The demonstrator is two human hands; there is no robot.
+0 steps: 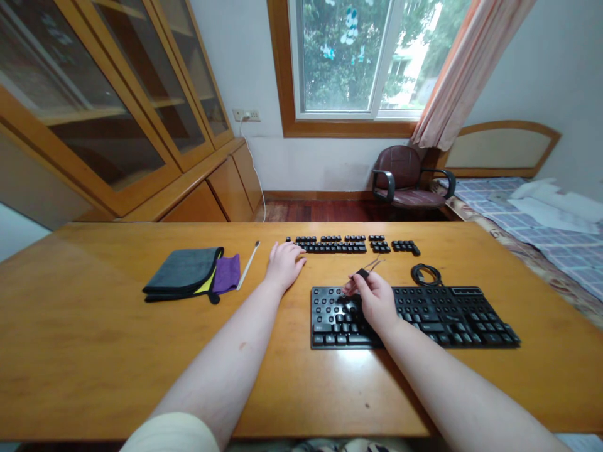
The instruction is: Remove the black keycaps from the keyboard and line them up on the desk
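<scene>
A black keyboard (452, 314) lies on the wooden table (94, 351), with some of its keycaps off on the left part. My right hand (374, 300) hovers over that left part and grips a wire keycap puller (365, 272) whose black handle and wire loops stick up past my fingers. Rows of removed black keycaps (351, 245) are laid out farther back. My left hand (284, 263) rests palm down at the left end of those rows, fingers touching the nearest keycaps.
Folded grey and purple cloths (191, 274) lie at the left, with a thin white stick (248, 264) beside them. The keyboard's coiled black cable (426, 274) sits behind it. Beyond the table stand a cabinet (117, 113), an armchair (407, 179) and a bed (541, 220).
</scene>
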